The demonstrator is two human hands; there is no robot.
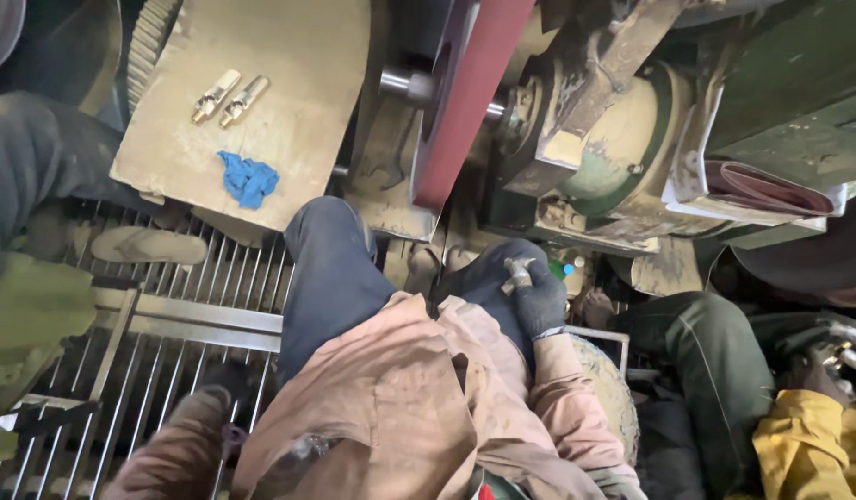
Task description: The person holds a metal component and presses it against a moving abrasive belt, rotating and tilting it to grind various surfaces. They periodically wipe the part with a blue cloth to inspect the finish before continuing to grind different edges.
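Note:
My right hand (537,294), in a dark knit glove, rests on my right knee and is closed around a small metal fitting (517,272) whose end sticks out above the fingers. My left hand (206,403) is low at the left over a metal grate (178,324); it is blurred and I cannot tell if it holds anything. Ahead of my knees stands a belt grinder with a reddish-brown abrasive belt (470,93). Two brass fittings (230,97) lie side by side on a dusty board (298,83) at the upper left, with a blue rag (248,178) below them.
The grinder's grimy motor housing (613,130) fills the upper right. A sandal (147,245) lies on the grate. Another person's dark sleeve (30,157) is at the left. A person in green trousers (715,361) and a yellow garment sits at the right.

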